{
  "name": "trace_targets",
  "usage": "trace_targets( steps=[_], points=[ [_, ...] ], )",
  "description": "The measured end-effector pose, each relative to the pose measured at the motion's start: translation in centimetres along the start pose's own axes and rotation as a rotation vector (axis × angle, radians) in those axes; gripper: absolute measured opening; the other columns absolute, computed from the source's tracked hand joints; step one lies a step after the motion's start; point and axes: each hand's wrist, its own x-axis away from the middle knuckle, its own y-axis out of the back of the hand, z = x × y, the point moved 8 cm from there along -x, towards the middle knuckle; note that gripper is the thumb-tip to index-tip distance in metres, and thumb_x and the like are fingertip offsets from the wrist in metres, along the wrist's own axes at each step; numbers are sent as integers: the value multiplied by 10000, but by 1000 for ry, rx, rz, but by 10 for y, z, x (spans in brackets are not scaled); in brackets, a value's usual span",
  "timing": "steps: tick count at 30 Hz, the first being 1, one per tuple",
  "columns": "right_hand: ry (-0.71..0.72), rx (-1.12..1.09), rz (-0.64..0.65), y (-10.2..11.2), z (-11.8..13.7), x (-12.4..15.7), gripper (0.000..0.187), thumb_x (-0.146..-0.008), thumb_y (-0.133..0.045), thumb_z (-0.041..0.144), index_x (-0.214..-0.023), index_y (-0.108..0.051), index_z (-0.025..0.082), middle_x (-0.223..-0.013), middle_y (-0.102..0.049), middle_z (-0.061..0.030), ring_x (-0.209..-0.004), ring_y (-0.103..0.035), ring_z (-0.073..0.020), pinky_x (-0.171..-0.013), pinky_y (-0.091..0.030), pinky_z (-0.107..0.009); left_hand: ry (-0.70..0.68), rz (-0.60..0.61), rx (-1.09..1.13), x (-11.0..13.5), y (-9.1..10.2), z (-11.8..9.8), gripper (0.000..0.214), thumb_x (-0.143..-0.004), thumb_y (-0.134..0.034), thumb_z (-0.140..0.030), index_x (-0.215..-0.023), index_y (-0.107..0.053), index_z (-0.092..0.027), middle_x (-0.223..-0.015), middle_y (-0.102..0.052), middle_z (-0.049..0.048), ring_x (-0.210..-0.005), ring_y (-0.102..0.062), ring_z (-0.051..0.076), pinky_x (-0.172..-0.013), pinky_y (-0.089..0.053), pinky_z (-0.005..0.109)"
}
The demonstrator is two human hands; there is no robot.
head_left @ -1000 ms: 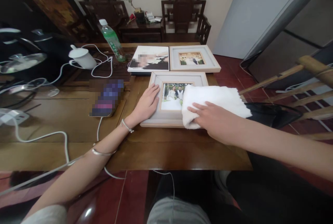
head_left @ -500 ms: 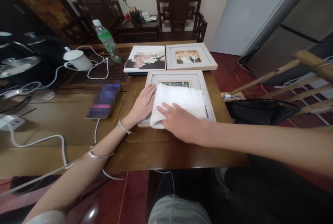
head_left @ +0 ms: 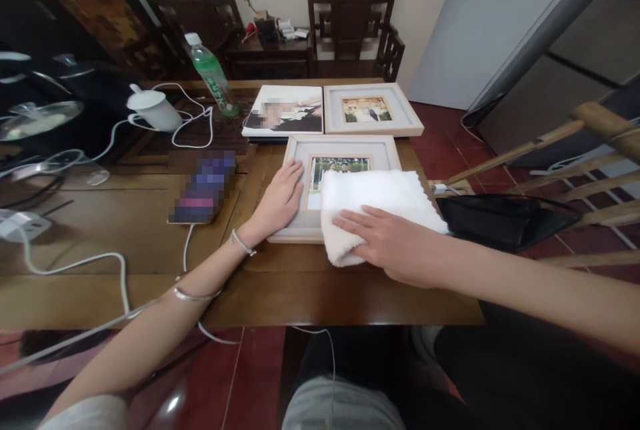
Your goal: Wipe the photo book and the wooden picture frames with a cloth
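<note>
A light wood picture frame [head_left: 384,149] with a pale grey mat lies face up before me, a photo [head_left: 316,180] at its centre. My left hand [head_left: 281,200] rests flat on the frame's left border, fingers stretched out. Under my right hand [head_left: 383,237] is a folded white cloth [head_left: 385,190], held with the fingers pressed on top; the thumb is hidden. The cloth covers the frame's lower right part and hangs past its right and front edges.
Behind lie a second framed photo [head_left: 367,111] and a white-and-black photo panel [head_left: 287,120]. To the left are a phone [head_left: 203,187] on a cable, a green-labelled bottle [head_left: 215,77], a white lidded cup [head_left: 155,110] and a power strip [head_left: 23,225]. A wooden chair [head_left: 595,150] stands right.
My right hand has slid the cloth right and slightly toward me, baring more of the photo and the frame's left part. My left hand stays on the frame's left border.
</note>
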Motion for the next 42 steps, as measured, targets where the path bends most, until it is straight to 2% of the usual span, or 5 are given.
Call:
trace_targets(
  steps=[8, 21, 33, 37, 42],
  points=[
    [47, -81, 5, 20, 11, -56, 414, -866, -546, -19, -1196, -759, 110, -1519, -601, -214, -1423, -558, -320, -1076, -511, -466, -15, -7, 45, 2, 1, 3, 475, -1073, -352, -302, -1468, -567, -149, -1596, -541, 162, -1562, -405, 299, -1296, -346, 552],
    [-319, -136, 82, 23, -33, 53, 369, -811, -540, -24, -943, -811, 190, -1287, -766, -130, -1163, -728, -291, -989, -553, -423, -32, 62, -29, 0, -1, -2, 535, -1061, -345, -299, -1504, -530, -62, -1613, -506, 200, -1566, -388, 330, -1322, -291, 550],
    [-527, 54, 108, -2, -134, 14, 514, -805, -455, -59, -1126, -787, 167, -1575, -571, -145, -1285, -650, -304, -978, -525, -450, -29, 71, -35, 1, -1, -2, 549, -1056, -345, -295, -1516, -518, -50, -1615, -502, 210, -1576, -368, 338, -1322, -285, 553],
    [-489, 105, 117, -4, -121, 12, 515, -801, -459, -61, -1186, -761, 99, -1597, -526, -209, -1502, -463, -330, -1034, -509, -487, -11, 40, -27, 2, -1, 0, 539, -1054, -349, -287, -1511, -530, -68, -1608, -516, 198, -1569, -383, 334, -1319, -293, 559],
    [-499, 16, 141, 4, -57, 27, 407, -810, -557, 25, -1141, -786, 88, -1562, -548, -250, -1463, -508, -391, -1034, -532, -522, -19, 13, -14, 2, 0, -1, 523, -1049, -366, -283, -1509, -542, -107, -1601, -533, 170, -1562, -398, 329, -1313, -304, 569]
  ],
)
